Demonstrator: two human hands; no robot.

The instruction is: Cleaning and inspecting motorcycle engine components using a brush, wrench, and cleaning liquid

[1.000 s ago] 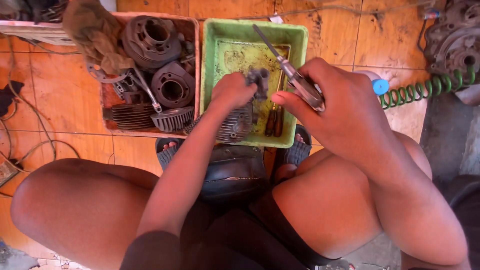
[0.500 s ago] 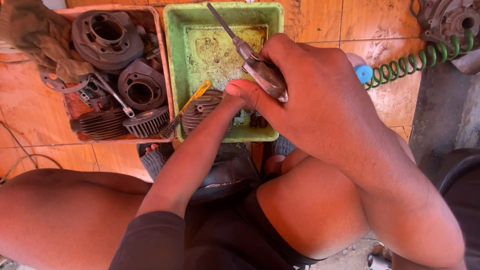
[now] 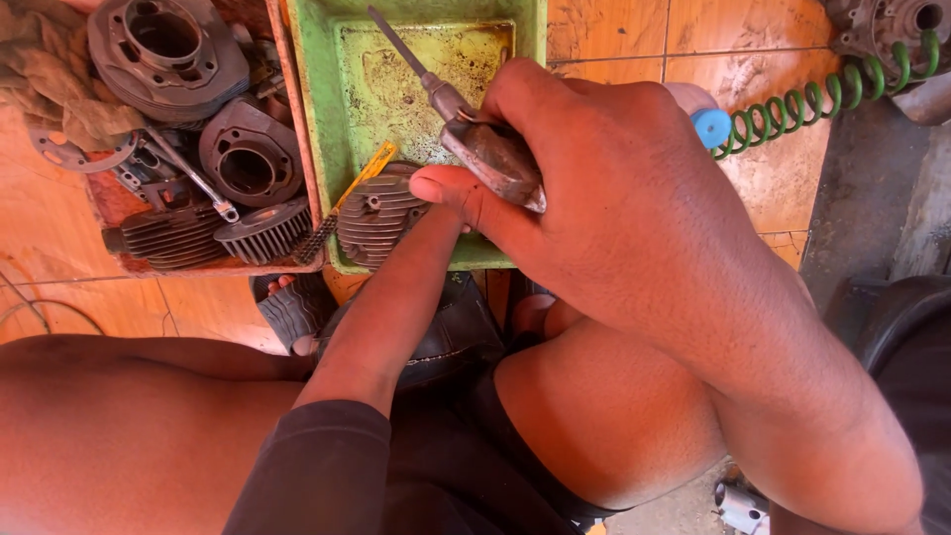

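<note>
View from above of a seated person's bare knees and both arms, over an orange tiled floor (image 3: pixel 604 30). The right hand (image 3: pixel 604 178) fills the middle of the picture, fingers clenched around a metal air gun (image 3: pixel 485 154); its thin nozzle points up and left over a green tray (image 3: pixel 307 109). A green coiled hose (image 3: pixel 822 94) with a blue end runs off to the right from behind that hand.

The left forearm reaches forward under the right hand. The left hand is hidden behind the right thumb, so its grip cannot be told. Just beside where it disappears, a grey finned head (image 3: pixel 374 213) lies in the near part of the tray. A brush (image 3: pixel 347 203) with a yellow handle rests slanted across the tray's left wall, touching the finned part.

Left of the tray, and touching it, a reddish crate (image 3: pixel 109 198) holds dark finned cylinders (image 3: pixel 248 159), a wrench (image 3: pixel 188 176) and a dirty rag (image 3: pixel 59 79). A sandalled foot (image 3: pixel 287 307) shows below the crate
</note>
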